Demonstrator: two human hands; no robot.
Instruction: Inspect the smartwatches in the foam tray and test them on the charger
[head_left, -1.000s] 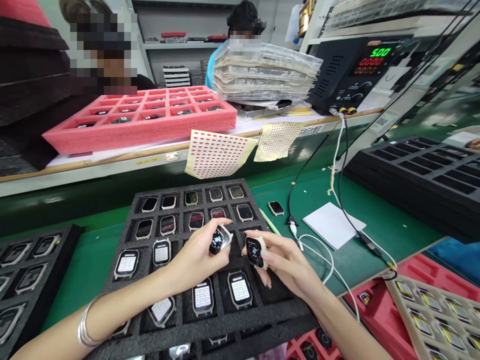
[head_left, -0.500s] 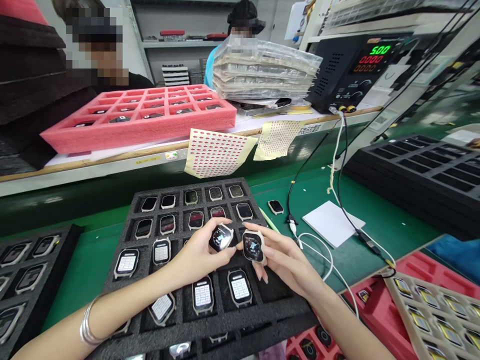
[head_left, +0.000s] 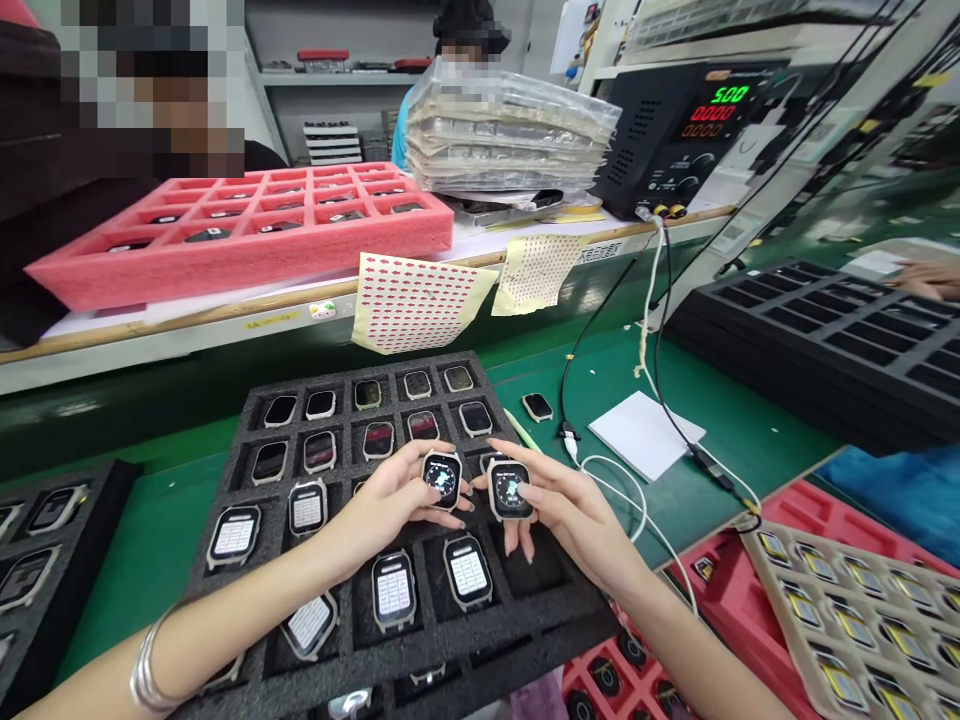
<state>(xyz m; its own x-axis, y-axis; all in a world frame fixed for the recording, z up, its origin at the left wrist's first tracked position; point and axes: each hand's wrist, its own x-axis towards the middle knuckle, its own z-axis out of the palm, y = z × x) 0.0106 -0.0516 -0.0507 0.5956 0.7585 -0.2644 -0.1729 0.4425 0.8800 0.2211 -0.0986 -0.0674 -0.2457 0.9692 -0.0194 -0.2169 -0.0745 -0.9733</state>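
Above the black foam tray (head_left: 517, 655), each of my hands holds a lit smartwatch without a strap. My left hand (head_left: 405, 487) grips one smartwatch (head_left: 441, 478) by its edges, thumb at its lower front. In my right hand (head_left: 570, 500) is the other smartwatch (head_left: 510, 486), the thumb on its screen and the fingers behind it. Both screens show a dark dial with a bright centre. Watches with white list screens, such as this watch (head_left: 469, 572), lie in the near pockets. Dark-screened watches, such as this watch (head_left: 475, 417), fill the far rows.
A loose watch (head_left: 537, 406), a white card (head_left: 646, 435) and cables (head_left: 637, 490) lie on the green table. A power supply (head_left: 675, 135), clear trays (head_left: 510, 125) and a pink foam tray (head_left: 247, 255) occupy the shelf. More black trays (head_left: 847, 360) stand right. Co-workers sit beyond.
The left watch has turned to face me more squarely, its dial now plain, with my left thumb on its front. My right thumb has moved onto the right watch's screen. The whole view has shifted slightly.
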